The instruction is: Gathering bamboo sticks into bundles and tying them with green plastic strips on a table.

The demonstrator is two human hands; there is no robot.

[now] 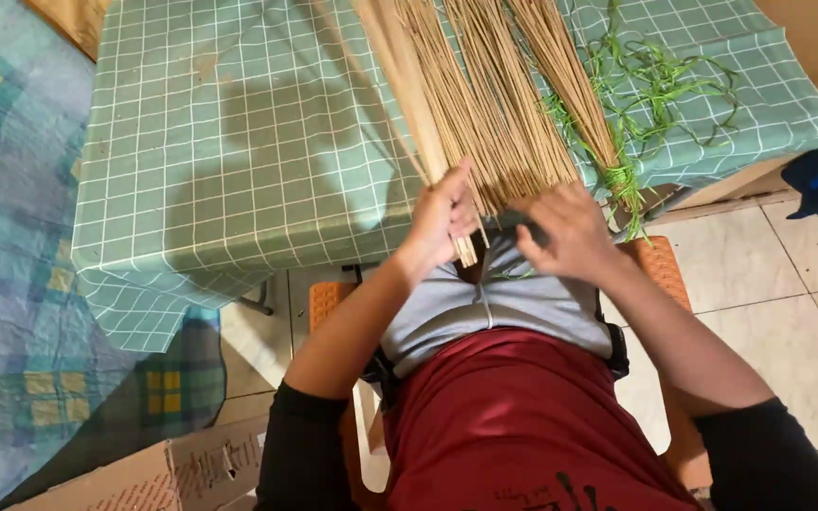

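Sticks (pixel 485 104), thin, dry & tan, lie in long bunches fanned out on the table, ends at the near edge by the person's lap. Green string (pixel 660 80), curly & loose, lies to the right; some ties one bunch w/ a knot (pixel 623 178). Cloth (pixel 239 142) on the table is green w/ white squares, soft-looking. Floor has pale tiles (pixel 769 265) & a blue-green mat (pixel 11 237); cardboard box (pixel 144 478) at bottom. Left hand (pixel 442 220) is curled, pinching a few stick ends. Right hand (pixel 570 232) is bent over something dark at the stick ends; can't tell its grip.
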